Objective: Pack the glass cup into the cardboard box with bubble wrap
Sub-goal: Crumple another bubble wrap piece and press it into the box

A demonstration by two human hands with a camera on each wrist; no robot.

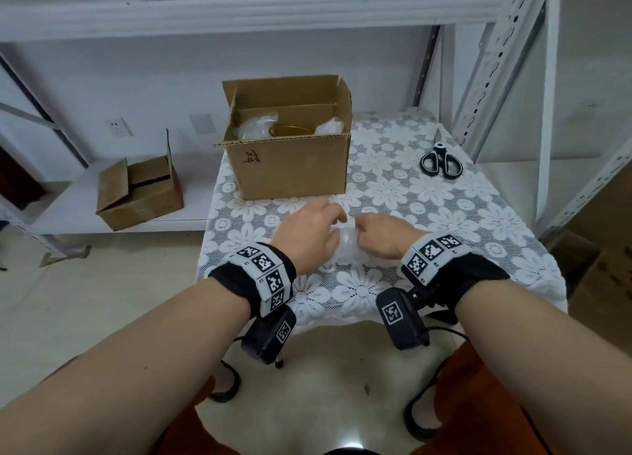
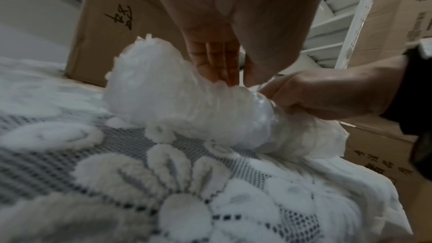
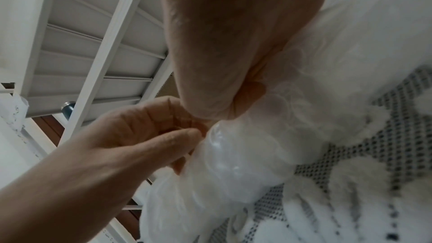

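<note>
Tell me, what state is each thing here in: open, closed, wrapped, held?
Large brown cardboard box: open, flaps up, bubble wrap inside.
White bubble-wrap bundle: lying on the lace tablecloth, held by both hands.
Left hand: pinches the bundle.
Right hand: curled round the bundle's end.
Black-handled scissors: closed, lying on the tablecloth.
Small brown cardboard box: flaps partly open, on the low shelf.

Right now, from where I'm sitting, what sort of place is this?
Probably a storeroom or small packing area: white metal shelving stands behind the table, an open cardboard box sits on it, a second box lies off to the left, and scissors lie near the bubble wrap.
</note>
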